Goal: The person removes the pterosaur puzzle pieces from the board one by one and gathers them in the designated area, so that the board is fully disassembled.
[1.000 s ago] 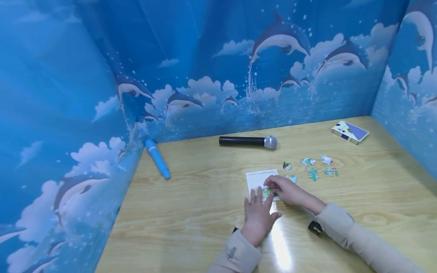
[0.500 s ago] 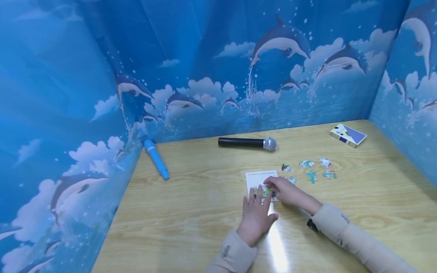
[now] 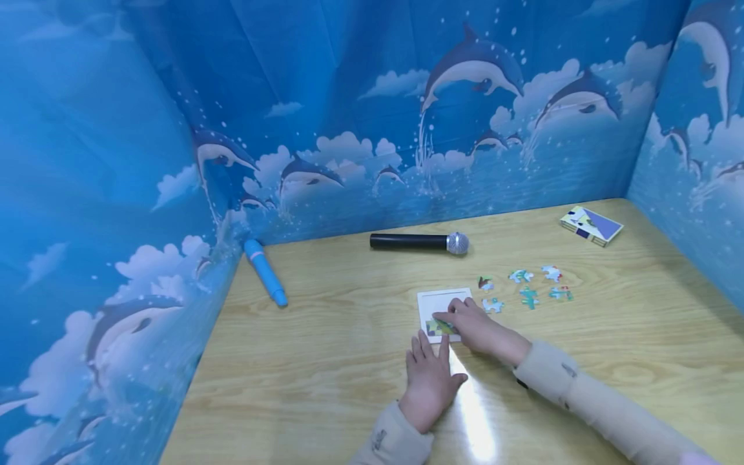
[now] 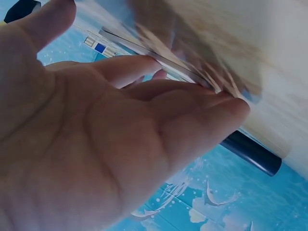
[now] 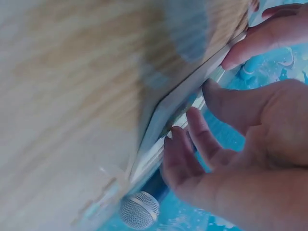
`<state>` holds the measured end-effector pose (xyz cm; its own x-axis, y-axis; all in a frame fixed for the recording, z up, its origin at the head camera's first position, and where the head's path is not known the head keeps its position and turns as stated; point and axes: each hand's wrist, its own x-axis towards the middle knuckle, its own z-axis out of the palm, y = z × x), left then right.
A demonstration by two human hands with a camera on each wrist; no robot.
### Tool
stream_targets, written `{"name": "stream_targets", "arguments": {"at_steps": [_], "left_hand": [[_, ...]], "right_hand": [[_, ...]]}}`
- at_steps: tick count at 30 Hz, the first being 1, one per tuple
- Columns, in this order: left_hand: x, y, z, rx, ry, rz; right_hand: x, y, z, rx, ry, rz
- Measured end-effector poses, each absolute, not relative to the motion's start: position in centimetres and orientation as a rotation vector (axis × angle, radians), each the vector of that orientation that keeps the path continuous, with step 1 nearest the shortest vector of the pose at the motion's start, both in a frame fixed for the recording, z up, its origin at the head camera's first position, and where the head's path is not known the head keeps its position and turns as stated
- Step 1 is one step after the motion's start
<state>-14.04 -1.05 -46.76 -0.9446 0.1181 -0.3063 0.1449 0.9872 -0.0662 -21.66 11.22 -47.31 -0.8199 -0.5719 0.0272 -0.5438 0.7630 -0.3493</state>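
Note:
A small white puzzle frame [image 3: 427, 301] lies on the table, with joined green and yellow pieces [image 3: 433, 328] along its near side. My right hand [image 3: 478, 328] reaches over the frame from the right, its fingertips down on those pieces and covering part of them. In the right wrist view the thumb [image 5: 219, 98] and fingers [image 5: 180, 154] are apart at the frame's surface, with no piece visible between them. My left hand [image 3: 429, 384] is spread flat, fingertips right at the frame's near edge. Several loose jigsaw pieces [image 3: 529, 298] lie to the frame's right.
A black microphone [image 3: 409, 241] with a silver head lies behind the frame. Far left is a blue pen-shaped stick [image 3: 265, 272], and a small purple-and-white box [image 3: 591, 225] sits at the back right. Dolphin-printed curtains [image 3: 325, 116] border the wooden table [image 3: 325, 361].
My left hand has drawn back from over the pieces to the frame's near edge. My right hand has shifted slightly left over the joined pieces, its index finger now stretched out.

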Motion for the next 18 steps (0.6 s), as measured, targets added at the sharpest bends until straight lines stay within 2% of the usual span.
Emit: {"name": "stream_targets", "arguments": {"at_steps": [7, 15, 18], "left_hand": [[-14.1, -1.0, -46.9, 0.18, 2.853, -0.184], [-14.1, -1.0, -46.9, 0.165, 2.886, -0.219], [-14.1, -1.0, -46.9, 0.157, 2.881, -0.225]], "right_hand": [[-22.3, 11.0, -47.0, -0.818, 2.771, -0.607], [-22.8, 10.9, -47.6, -0.981, 2.627, -0.765], [-22.8, 10.9, -47.8, -0.954, 2.612, -0.789]]}}
